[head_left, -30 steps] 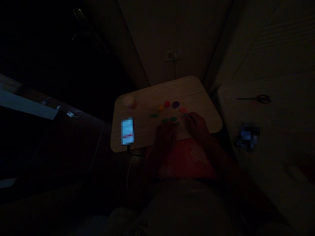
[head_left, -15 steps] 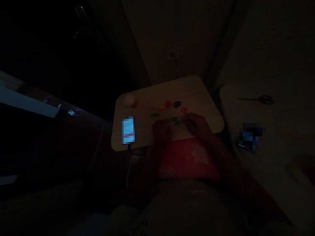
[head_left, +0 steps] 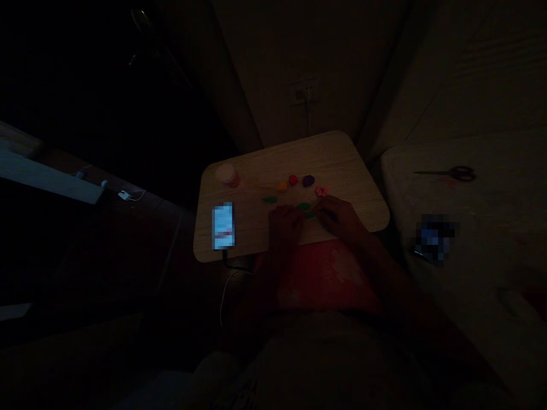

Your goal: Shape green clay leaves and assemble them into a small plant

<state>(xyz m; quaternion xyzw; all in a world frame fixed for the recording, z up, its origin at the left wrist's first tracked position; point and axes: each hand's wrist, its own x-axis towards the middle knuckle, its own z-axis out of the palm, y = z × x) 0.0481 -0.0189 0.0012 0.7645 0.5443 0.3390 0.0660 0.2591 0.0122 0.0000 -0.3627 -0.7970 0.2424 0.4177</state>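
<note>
The light is very dim. My left hand (head_left: 285, 223) rests palm down on the small wooden table (head_left: 256, 165), fingers bent and close together, tips at a narrow green clay piece (head_left: 310, 215). From the other side my right hand (head_left: 341, 219) has its thumb and fingers drawn together at that piece's right end. Just beyond lies a green clay leaf shape (head_left: 303, 206); another green leaf shape (head_left: 269, 199) is left of my hands. Farther back sit a yellow clay lump (head_left: 282, 186), a red ball (head_left: 293, 180), a purple lump (head_left: 308, 180) and a pink flower shape (head_left: 321, 191).
A lidded tub (head_left: 228, 175) stands at the table's back left. In front of it lies a lit phone (head_left: 223, 226) with a cable (head_left: 226, 285) hanging off the edge. Scissors (head_left: 453, 173) and a blurred dark device (head_left: 435, 238) lie on the pale surface at the right.
My left hand has moved slightly right, closer to my right hand, and now covers a green piece that showed beside it. The other clay shapes stay where they were.
</note>
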